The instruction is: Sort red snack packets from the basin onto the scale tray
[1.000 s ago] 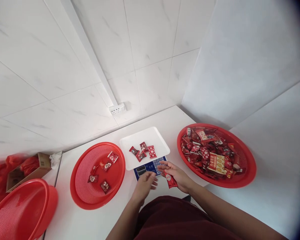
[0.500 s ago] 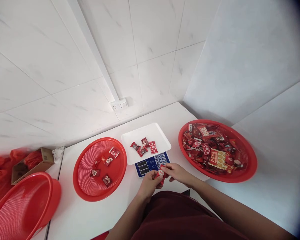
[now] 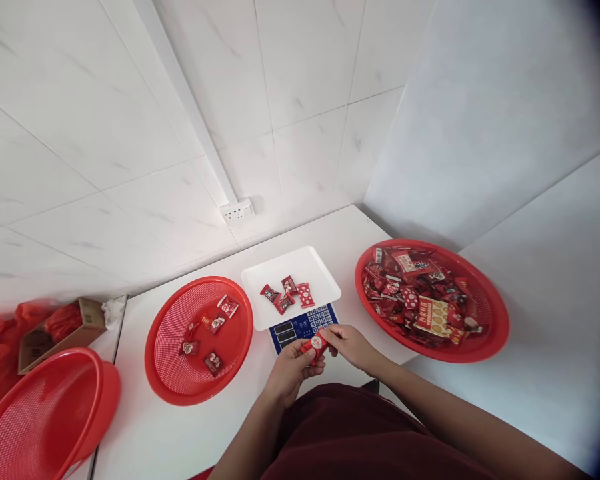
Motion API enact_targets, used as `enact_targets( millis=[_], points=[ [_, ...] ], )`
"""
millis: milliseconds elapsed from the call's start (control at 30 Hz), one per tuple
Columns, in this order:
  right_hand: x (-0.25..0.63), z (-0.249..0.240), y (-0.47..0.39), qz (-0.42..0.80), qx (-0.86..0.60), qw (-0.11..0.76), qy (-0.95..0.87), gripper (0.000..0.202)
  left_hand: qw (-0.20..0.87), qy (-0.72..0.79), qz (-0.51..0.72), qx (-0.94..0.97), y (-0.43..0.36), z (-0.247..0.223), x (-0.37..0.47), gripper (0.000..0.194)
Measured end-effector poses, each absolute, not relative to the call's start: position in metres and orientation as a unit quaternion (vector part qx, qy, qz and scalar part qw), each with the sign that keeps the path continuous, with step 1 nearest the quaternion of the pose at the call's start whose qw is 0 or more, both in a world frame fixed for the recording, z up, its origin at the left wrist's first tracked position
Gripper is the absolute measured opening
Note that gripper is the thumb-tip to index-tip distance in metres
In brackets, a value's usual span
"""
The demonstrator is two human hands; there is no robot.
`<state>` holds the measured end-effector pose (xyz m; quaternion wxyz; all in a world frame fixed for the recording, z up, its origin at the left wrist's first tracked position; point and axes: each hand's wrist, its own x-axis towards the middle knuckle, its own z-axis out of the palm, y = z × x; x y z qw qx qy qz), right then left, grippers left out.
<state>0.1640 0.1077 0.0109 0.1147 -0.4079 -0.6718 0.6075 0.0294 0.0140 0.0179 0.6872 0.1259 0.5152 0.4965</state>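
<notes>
Between my two hands is a small red-wrapped candy packet [image 3: 317, 342] with a round pale label. My left hand [image 3: 294, 368] pinches its left end, and my right hand [image 3: 349, 345] pinches its right end. Both hands are just in front of a digital scale with a blue keypad panel [image 3: 300, 328], covering part of its lower edge. On the scale's white tray [image 3: 265, 267] lie several red wrapped candies [image 3: 289, 285].
To the right stands a red basket [image 3: 497, 333] heaped with red packets. A red mesh basket [image 3: 153, 360] left of the scale holds several packets. Farther left are another red basket [image 3: 111, 393] and a cardboard box [image 3: 93, 320] with red bags. A power socket [image 3: 237, 211] is on the wall.
Both hands have shifted slightly left, and the packet has turned more level, with its label facing up. The candies on the tray and in the baskets stay in place.
</notes>
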Motion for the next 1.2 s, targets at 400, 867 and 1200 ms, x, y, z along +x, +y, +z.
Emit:
enact_targets(
  millis=[400, 867, 1200],
  points=[
    [0.167, 0.015, 0.113, 0.762, -0.381, 0.162, -0.498, 0.039, 0.646, 0.500, 0.569, 0.096, 0.019, 0.030, 0.017, 0.031],
    [0.165, 0.019, 0.114, 0.764, -0.377, 0.138, -0.506, 0.036, 0.547, 0.561, 0.595, 0.178, 0.023, 0.030, 0.023, 0.035],
    [0.165, 0.012, 0.114, 0.730, -0.400, 0.158, -0.531, 0.023, 0.588, 0.546, 0.581, 0.139, 0.021, 0.026, 0.024, 0.038]
  ],
)
